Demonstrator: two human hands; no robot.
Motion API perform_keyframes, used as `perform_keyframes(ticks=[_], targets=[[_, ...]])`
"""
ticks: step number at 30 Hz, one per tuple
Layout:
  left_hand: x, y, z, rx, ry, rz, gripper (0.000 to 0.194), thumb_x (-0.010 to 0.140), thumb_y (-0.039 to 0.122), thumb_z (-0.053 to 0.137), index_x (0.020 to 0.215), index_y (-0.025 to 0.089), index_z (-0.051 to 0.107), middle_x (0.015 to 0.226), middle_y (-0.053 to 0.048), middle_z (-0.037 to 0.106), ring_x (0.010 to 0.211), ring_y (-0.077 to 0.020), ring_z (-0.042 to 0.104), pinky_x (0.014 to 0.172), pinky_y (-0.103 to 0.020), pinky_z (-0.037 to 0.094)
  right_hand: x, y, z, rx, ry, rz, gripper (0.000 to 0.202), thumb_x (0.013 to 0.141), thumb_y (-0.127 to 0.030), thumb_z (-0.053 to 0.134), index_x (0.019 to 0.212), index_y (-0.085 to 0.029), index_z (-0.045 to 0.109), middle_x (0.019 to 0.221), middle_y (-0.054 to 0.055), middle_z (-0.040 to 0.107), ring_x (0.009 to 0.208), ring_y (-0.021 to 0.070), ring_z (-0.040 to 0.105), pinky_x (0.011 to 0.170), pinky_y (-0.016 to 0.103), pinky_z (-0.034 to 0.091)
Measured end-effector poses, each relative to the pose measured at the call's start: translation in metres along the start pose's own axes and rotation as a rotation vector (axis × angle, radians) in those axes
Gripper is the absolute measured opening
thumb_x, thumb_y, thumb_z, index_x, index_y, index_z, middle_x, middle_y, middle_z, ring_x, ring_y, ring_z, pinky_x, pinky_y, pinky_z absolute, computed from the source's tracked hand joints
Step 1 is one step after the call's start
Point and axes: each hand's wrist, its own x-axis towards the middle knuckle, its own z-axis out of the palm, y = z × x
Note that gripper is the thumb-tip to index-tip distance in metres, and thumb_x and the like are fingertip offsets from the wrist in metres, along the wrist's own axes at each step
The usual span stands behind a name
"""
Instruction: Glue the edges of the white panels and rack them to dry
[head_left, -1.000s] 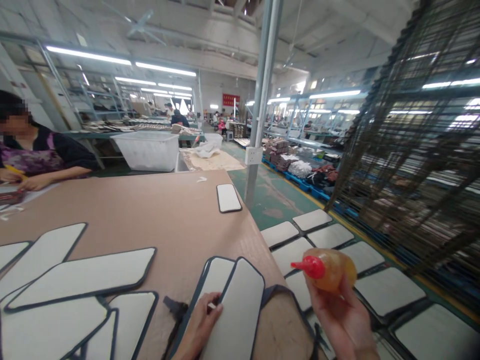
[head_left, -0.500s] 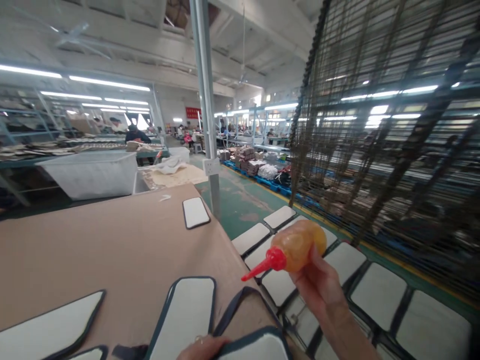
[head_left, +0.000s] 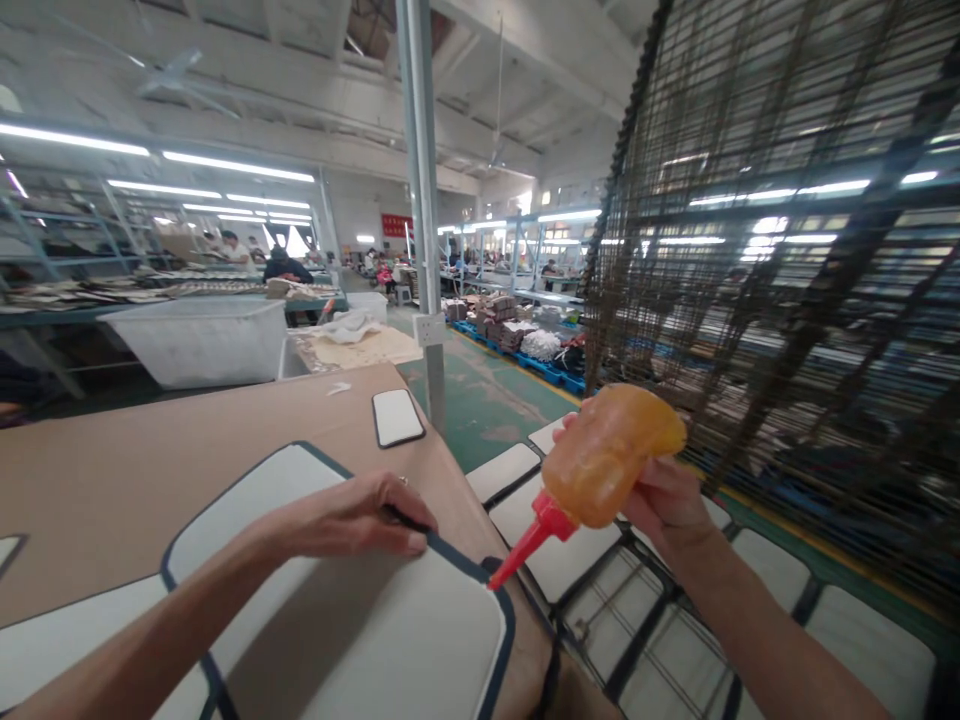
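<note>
The red nozzle point(head_left: 534, 540) now meets the white panel point(head_left: 375, 630), putting its right corner within reach. Right hand point(head_left: 667, 500) wraps the bottle point(head_left: 611, 455); left hand point(head_left: 360, 515) pinches the panel's far edge.

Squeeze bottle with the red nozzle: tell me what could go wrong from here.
The squeeze bottle in the right hand tilts its red nozzle down at the corner of the white panel, so too hard a squeeze might spill onto the white face.
The left hand holds the panel's dark border near the tip and could get smeared.
More panels lie beside the table, where stray drips might land.
</note>
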Motion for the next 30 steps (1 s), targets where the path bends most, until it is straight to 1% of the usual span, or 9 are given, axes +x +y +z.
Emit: perform_keyframes(ticks=[3, 6, 10, 15, 18, 21, 25, 29, 30], targets=[[-0.001, 0.009, -0.006, 0.033, -0.122, -0.027, 0.034, 0.081, 0.040, 0.052, 0.083, 0.011, 0.069, 0.062, 0.000, 0.047, 0.063, -0.0120, 0.041, 0.054, -0.020, 0.030, 0.001, 0.002, 0.004, 0.002, -0.018, 0.025, 0.050, 0.042, -0.019, 0.073, 0.092, -0.021, 0.063, 0.089, 0.008, 0.070, 0.089, 0.0315, 0.064, 0.078, 0.048, 0.050], [-0.004, 0.017, -0.008, 0.011, -0.155, -0.042, 0.033, 0.080, 0.038, 0.053, 0.085, 0.010, 0.069, 0.061, 0.001, 0.044, 0.061, -0.0113, 0.039, 0.053, -0.022, 0.028, 0.003, 0.003, 0.008, 0.021, -0.050, 0.060, 0.049, 0.041, -0.015, 0.069, 0.090, -0.022, 0.062, 0.088, 0.007, 0.070, 0.090, 0.0322, 0.064, 0.078, 0.049, 0.049], [-0.008, 0.025, -0.008, 0.006, -0.180, -0.051, 0.034, 0.080, 0.038, 0.053, 0.091, 0.011, 0.070, 0.061, 0.000, 0.045, 0.060, -0.0114, 0.039, 0.052, -0.022, 0.027, 0.006, 0.004, 0.009, -0.009, -0.090, 0.083, 0.048, 0.042, -0.016, 0.066, 0.090, -0.020, 0.063, 0.085, 0.008, 0.070, 0.081, 0.0307, 0.066, 0.071, 0.047, 0.051], [-0.015, 0.028, -0.008, 0.018, -0.139, -0.084, 0.032, 0.079, 0.038, 0.055, 0.091, 0.012, 0.071, 0.063, -0.002, 0.048, 0.064, -0.0133, 0.041, 0.052, -0.021, 0.030, 0.006, 0.004, 0.008, 0.012, -0.167, 0.086, 0.052, 0.042, -0.016, 0.067, 0.093, -0.020, 0.063, 0.087, 0.007, 0.069, 0.082, 0.0287, 0.065, 0.074, 0.046, 0.050], [-0.019, 0.028, -0.008, 0.025, -0.130, -0.087, 0.033, 0.079, 0.038, 0.054, 0.089, 0.012, 0.071, 0.062, -0.001, 0.048, 0.061, -0.0125, 0.041, 0.052, -0.021, 0.030, 0.002, 0.003, 0.008, 0.035, -0.195, 0.099, 0.052, 0.042, -0.023, 0.072, 0.093, -0.023, 0.063, 0.084, 0.006, 0.068, 0.081, 0.0280, 0.064, 0.074, 0.046, 0.050], [-0.023, 0.028, -0.007, 0.026, -0.114, -0.083, 0.035, 0.079, 0.041, 0.054, 0.088, 0.011, 0.071, 0.062, -0.002, 0.049, 0.061, -0.0125, 0.041, 0.052, -0.021, 0.031, 0.000, 0.002, 0.009, 0.014, -0.201, 0.067, 0.055, 0.041, -0.028, 0.076, 0.094, -0.022, 0.063, 0.086, 0.007, 0.067, 0.081, 0.0280, 0.063, 0.073, 0.045, 0.050], [-0.026, 0.027, -0.008, 0.017, -0.087, -0.094, 0.037, 0.079, 0.043, 0.053, 0.084, 0.011, 0.071, 0.063, -0.002, 0.051, 0.063, -0.0127, 0.042, 0.054, -0.020, 0.032, 0.000, 0.001, 0.012, -0.022, -0.180, 0.011, 0.058, 0.037, -0.027, 0.079, 0.093, -0.020, 0.065, 0.087, 0.008, 0.068, 0.082, 0.0295, 0.063, 0.072, 0.047, 0.050], [-0.032, 0.024, -0.008, 0.022, -0.064, -0.130, 0.033, 0.080, 0.039, 0.053, 0.083, 0.011, 0.070, 0.065, -0.001, 0.052, 0.066, -0.0126, 0.043, 0.057, -0.019, 0.034, -0.002, 0.000, 0.013, -0.050, -0.220, -0.013, 0.054, 0.041, -0.026, 0.079, 0.093, -0.019, 0.066, 0.087, 0.008, 0.067, 0.082, 0.0294, 0.063, 0.071, 0.047, 0.051], [-0.033, 0.023, -0.008, 0.008, -0.023, -0.132, 0.031, 0.079, 0.038, 0.055, 0.081, 0.011, 0.070, 0.064, -0.001, 0.053, 0.065, -0.0124, 0.044, 0.058, -0.019, 0.034, -0.003, 0.000, 0.013, -0.051, -0.213, -0.015, 0.053, 0.041, -0.025, 0.079, 0.092, -0.019, 0.066, 0.086, 0.008, 0.067, 0.081, 0.0291, 0.063, 0.071, 0.047, 0.051]])
